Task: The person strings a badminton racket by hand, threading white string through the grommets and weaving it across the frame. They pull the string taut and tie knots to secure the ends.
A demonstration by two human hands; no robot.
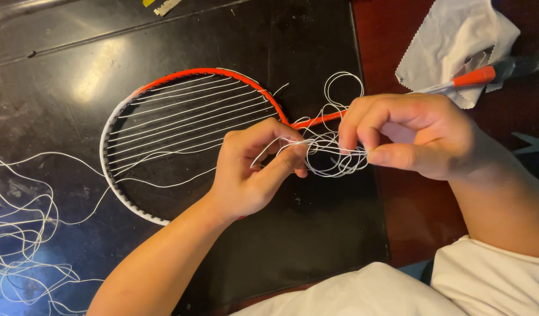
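Both hands [252, 169] [410, 134] pinching tangled string [331, 153], racket [164, 126] rim beside

Left hand [252, 172] and right hand [407, 134] pinch tangled white string [331, 153] over an orange-and-white racket [164, 126].

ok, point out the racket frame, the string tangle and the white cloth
racket frame [108, 131], head view, white left rim.
string tangle [331, 153], head view, knot between both hands.
white cloth [450, 38], head view, centre of the fabric.

No packages, labels, signs — no screens.
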